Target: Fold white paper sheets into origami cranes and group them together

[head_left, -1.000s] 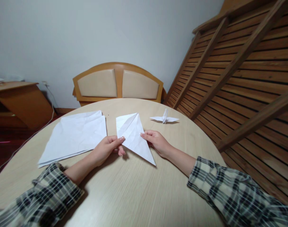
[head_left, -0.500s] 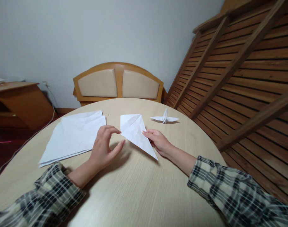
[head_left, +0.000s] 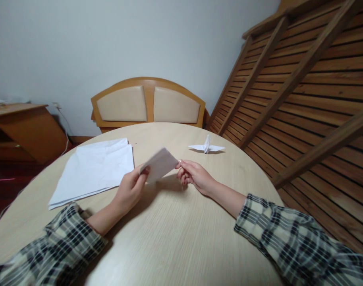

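Note:
A folded white paper piece (head_left: 159,164) hangs just above the round wooden table (head_left: 175,238), turned so its shaded underside faces me. My left hand (head_left: 130,190) pinches its left corner between thumb and fingers. My right hand (head_left: 194,176) pinches its right tip with curled fingers. Both arms wear plaid sleeves. A stack of white sheets (head_left: 93,170) lies to the left of my left hand.
A finished white paper crane (head_left: 207,146) stands on the table's far right. A wooden chair with beige padding (head_left: 147,104) faces me beyond the far edge. A slatted wooden frame (head_left: 303,95) leans at the right; a wooden cabinet (head_left: 23,127) stands at the left.
The folded paper lay flat on the table under my right hand; my left hand let go, came back, and now both hands hold it lifted and flipped over.

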Action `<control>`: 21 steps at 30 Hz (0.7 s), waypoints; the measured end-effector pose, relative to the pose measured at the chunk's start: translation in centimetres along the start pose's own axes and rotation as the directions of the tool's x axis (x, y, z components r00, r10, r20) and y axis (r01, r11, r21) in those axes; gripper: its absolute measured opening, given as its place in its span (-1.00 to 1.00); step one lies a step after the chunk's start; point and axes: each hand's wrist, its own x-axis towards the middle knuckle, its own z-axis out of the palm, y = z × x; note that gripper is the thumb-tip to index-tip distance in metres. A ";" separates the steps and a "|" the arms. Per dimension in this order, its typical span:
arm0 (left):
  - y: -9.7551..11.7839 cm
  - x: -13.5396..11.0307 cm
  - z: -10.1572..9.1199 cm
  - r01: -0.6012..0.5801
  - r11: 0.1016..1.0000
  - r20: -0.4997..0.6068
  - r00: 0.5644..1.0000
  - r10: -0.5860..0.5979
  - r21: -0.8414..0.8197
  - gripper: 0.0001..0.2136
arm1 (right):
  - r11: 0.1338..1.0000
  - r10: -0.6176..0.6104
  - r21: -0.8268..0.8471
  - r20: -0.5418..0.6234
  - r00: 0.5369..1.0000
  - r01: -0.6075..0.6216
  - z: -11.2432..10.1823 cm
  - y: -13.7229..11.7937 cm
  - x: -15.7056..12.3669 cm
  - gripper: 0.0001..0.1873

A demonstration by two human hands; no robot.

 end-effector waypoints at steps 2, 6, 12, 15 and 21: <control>0.0 0.2 0.4 0.306 0.872 -0.103 0.924 -0.369 -0.382 -0.81 | 0.999 -0.032 0.013 -0.024 0.999 0.032 0.0 0.2 0.1 -0.76; -0.2 1.0 0.3 0.498 0.553 0.033 0.762 -0.647 -0.668 -0.93 | 0.975 -0.195 -0.123 -0.054 0.979 0.187 0.0 1.1 0.1 -0.58; 0.2 1.1 0.3 0.550 0.507 0.099 0.736 -0.670 -0.664 -0.93 | 0.492 -0.638 -0.672 0.154 0.755 0.553 -0.2 1.3 -0.6 -0.11; 0.5 0.9 0.5 0.572 0.517 0.139 0.744 -0.653 -0.637 -0.90 | 0.148 -0.719 -0.795 0.322 0.616 0.589 -0.3 0.5 -1.1 -0.13; 0.6 0.8 0.6 0.563 0.533 0.181 0.776 -0.605 -0.631 -0.79 | -0.147 -0.632 -0.801 0.527 0.568 0.580 -0.1 -0.5 -1.7 -0.33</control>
